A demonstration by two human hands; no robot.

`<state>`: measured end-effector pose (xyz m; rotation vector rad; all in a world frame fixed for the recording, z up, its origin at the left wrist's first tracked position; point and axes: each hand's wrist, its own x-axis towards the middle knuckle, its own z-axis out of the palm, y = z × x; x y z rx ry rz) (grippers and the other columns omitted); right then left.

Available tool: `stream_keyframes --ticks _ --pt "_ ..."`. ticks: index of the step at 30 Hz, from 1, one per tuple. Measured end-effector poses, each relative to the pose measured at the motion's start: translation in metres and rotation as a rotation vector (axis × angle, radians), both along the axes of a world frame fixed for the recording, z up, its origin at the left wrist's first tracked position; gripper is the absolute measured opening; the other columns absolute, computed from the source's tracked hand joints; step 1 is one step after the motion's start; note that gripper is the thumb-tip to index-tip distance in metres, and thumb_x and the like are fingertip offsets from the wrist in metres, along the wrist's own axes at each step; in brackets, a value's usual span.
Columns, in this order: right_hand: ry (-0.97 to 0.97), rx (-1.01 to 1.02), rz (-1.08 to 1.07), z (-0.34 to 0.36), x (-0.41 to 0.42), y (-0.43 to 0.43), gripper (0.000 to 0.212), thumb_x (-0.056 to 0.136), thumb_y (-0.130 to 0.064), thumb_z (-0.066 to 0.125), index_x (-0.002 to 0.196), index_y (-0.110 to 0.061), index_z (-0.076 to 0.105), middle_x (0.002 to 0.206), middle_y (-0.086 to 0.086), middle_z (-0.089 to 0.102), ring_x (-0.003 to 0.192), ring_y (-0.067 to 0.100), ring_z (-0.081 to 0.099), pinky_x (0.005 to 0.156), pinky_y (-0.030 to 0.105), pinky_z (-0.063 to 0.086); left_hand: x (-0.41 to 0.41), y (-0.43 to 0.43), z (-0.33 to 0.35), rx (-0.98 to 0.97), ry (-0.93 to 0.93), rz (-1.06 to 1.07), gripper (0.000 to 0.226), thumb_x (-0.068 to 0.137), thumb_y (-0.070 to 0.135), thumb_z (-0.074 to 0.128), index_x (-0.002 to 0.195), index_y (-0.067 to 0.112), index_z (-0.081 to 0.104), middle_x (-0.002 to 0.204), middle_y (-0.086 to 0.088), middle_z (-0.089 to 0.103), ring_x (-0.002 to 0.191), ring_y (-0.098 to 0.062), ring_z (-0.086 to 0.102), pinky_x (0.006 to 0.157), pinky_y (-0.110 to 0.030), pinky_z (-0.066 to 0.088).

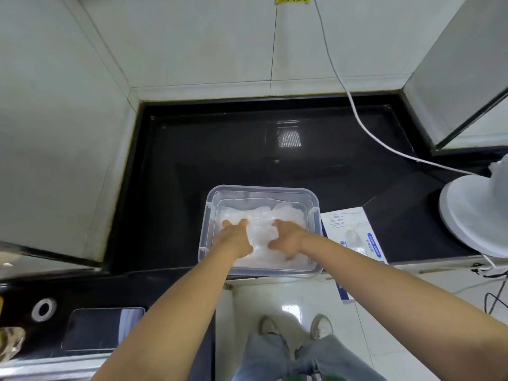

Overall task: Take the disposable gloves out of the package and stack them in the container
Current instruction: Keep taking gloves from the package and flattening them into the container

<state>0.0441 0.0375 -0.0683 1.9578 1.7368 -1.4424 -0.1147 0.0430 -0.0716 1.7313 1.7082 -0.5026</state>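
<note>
A clear plastic container (262, 191) stands on the black counter near its front edge. Inside lies a crumpled pile of translucent disposable gloves (262, 220). Both my hands are down in the container on top of the pile. My left hand (235, 237) presses flat on the left part of the gloves, fingers spread. My right hand (287, 237) rests on the right part, its fingers bent down into the plastic; whether they pinch it I cannot tell. The white and blue glove package (354, 237) lies flat just right of the container.
A white fan base (472, 213) stands at the right with a white cable (354, 111) running up the wall. A dark phone (99, 328) lies on the lower left counter beside a round ring (44, 309). Tiled walls enclose the counter corner.
</note>
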Motion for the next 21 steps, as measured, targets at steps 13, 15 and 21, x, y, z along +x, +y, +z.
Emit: stream_keyframes --ticks 13,15,21 --pt "0.125 0.626 -0.363 0.052 0.118 -0.015 0.019 0.09 -0.012 0.055 0.081 -0.014 0.072 0.075 -0.005 0.069 0.071 0.013 0.062 0.066 0.026 0.047 0.117 -0.025 0.079 0.606 -0.44 0.06 0.012 0.097 0.024 0.051 0.099 0.019 0.062 0.079 0.007 0.056 0.071 -0.013 0.051 0.054 -0.023 0.032" --pt "-0.027 0.495 -0.296 0.04 0.142 -0.03 0.018 0.09 -0.016 0.054 0.086 -0.012 0.072 0.083 0.002 0.071 0.078 0.021 0.064 0.066 0.028 0.044 0.145 -0.035 0.081 0.561 -0.52 0.044 0.009 0.095 0.023 0.052 0.099 0.02 0.06 0.075 0.004 0.058 0.073 -0.018 0.055 0.059 -0.027 0.035" --pt "-0.21 0.28 -0.008 0.019 0.167 -0.071 0.01 0.082 -0.018 0.053 0.087 -0.025 0.058 0.09 0.002 0.062 0.076 0.022 0.056 0.074 0.037 0.055 0.2 -0.067 0.051 0.291 -0.466 0.016 0.037 0.095 0.029 0.05 0.129 0.018 0.042 0.103 -0.011 0.067 0.097 -0.033 0.062 0.079 -0.038 0.049"
